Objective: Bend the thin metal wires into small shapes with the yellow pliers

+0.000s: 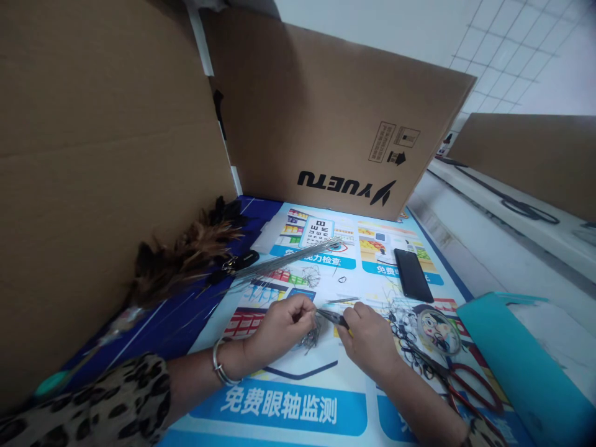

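My right hand [367, 338] is closed around the handles of a pair of pliers [331, 315], whose jaws point left. Right at the jaw tips, my left hand [286, 329] pinches something too thin to make out, possibly a wire end. Below the left fingers lies a small tangle of thin wire pieces [310, 335]. Beyond the hands, a bundle of long straight metal wires [293, 256] slants across the printed sheet. A few short wires [343, 300] lie just past the pliers, and a small dark loop [342, 279] rests farther back.
At right are a black phone [413, 275], a round clear dish [437, 329] beside many small dark loops, red-handled scissors [475, 385] and a teal box [526, 354]. Brown feathers [186, 254] and a black key fob [246, 259] lie left. Cardboard panels [335, 112] stand at the back and left.
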`<action>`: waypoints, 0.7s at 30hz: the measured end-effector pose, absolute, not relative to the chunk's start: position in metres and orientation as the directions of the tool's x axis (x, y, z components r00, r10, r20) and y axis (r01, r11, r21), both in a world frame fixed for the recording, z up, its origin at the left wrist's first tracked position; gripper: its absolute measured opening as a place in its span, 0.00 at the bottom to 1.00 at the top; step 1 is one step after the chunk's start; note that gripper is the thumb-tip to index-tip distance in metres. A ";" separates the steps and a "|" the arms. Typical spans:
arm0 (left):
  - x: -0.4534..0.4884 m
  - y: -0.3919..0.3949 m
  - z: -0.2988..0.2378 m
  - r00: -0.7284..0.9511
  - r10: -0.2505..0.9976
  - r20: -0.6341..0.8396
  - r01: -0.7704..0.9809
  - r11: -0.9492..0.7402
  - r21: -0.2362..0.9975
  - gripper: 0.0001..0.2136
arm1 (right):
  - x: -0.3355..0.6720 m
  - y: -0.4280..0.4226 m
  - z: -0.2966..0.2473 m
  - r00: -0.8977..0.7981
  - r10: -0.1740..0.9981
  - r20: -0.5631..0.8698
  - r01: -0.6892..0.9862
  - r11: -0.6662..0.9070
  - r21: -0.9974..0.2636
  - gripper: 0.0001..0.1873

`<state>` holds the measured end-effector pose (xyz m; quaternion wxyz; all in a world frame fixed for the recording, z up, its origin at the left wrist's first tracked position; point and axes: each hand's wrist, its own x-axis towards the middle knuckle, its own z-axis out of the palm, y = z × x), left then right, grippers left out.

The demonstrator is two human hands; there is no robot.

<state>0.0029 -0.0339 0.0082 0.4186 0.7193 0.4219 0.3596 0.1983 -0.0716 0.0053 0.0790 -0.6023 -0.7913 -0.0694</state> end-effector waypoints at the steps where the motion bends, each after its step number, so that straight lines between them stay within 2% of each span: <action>1: 0.003 -0.034 0.008 0.387 0.907 0.165 0.302 -0.294 0.907 0.05 | 0.198 -0.072 0.006 -0.264 0.942 0.207 0.964 0.267 0.012 0.06; 21: 0.002 -0.033 0.008 0.425 0.885 0.191 0.322 -0.346 0.881 0.04 | 0.198 -0.072 0.006 -0.263 0.955 0.137 0.959 0.274 -0.068 0.09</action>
